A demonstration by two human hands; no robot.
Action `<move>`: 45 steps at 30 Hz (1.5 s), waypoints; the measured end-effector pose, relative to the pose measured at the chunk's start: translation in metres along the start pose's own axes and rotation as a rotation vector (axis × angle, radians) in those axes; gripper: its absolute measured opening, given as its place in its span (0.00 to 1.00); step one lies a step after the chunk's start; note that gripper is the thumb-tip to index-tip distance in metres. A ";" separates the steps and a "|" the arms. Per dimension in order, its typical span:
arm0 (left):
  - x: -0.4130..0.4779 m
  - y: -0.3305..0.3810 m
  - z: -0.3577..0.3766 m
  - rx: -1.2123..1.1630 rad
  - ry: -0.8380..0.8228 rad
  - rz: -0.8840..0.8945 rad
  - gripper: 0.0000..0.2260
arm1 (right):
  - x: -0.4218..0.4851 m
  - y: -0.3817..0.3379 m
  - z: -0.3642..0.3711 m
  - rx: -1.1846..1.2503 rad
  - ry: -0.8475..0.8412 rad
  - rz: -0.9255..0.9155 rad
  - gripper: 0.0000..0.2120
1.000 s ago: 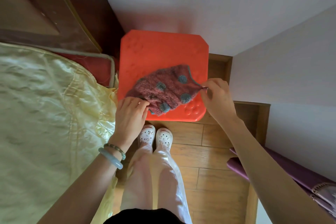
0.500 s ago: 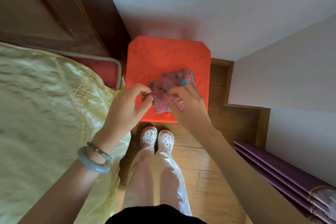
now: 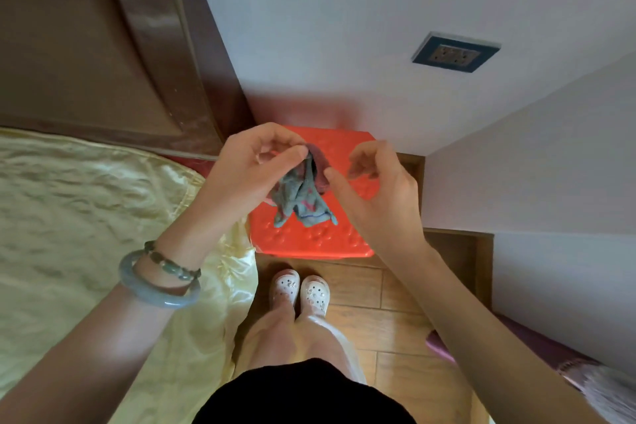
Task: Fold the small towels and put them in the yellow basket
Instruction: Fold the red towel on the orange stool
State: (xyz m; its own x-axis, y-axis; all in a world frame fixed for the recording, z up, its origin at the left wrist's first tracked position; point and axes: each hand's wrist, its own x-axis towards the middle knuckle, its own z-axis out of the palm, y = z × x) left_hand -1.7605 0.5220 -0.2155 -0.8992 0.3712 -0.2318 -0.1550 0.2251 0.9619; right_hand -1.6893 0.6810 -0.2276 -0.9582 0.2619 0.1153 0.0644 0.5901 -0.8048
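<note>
Lifting towel (image 3: 303,196) off stool (image 3: 309,241) | left hand (image 3: 247,175) pinching it, bunched | right hand (image 3: 375,189) fingers loosely curled, letting go | fold undone

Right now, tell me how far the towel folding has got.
Done: nothing shows as finished; no folded towel and no yellow basket is in view. In hand: the left hand pinches the small towel by its top, so it hangs bunched above the red stool; the right hand is open beside it, thumb near the cloth. Left: fold this towel and put it in the basket.
</note>
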 end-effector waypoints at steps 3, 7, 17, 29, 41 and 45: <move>-0.003 0.006 -0.007 -0.163 0.050 -0.050 0.03 | -0.006 0.000 0.003 0.029 -0.051 0.054 0.13; -0.003 0.011 -0.014 -0.311 0.057 0.000 0.03 | -0.011 0.020 0.011 0.023 -0.277 0.091 0.25; -0.006 0.006 -0.008 -0.264 0.003 -0.020 0.03 | 0.012 0.046 0.020 0.031 -0.317 0.043 0.18; -0.001 -0.058 -0.019 0.619 -0.210 -0.114 0.13 | 0.032 0.062 -0.011 0.104 -0.249 0.327 0.05; -0.026 -0.151 -0.021 0.743 -0.149 -0.282 0.08 | 0.025 0.074 -0.019 0.015 -0.252 0.362 0.05; -0.023 -0.125 -0.021 0.477 -0.037 -0.291 0.04 | 0.022 0.091 -0.016 -0.091 -0.284 0.416 0.12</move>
State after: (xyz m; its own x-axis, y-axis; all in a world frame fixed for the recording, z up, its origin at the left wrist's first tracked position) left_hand -1.7293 0.4662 -0.3270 -0.8308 0.2623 -0.4908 -0.1845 0.7023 0.6876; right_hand -1.7004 0.7527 -0.2892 -0.8835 0.2785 -0.3768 0.4683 0.5474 -0.6935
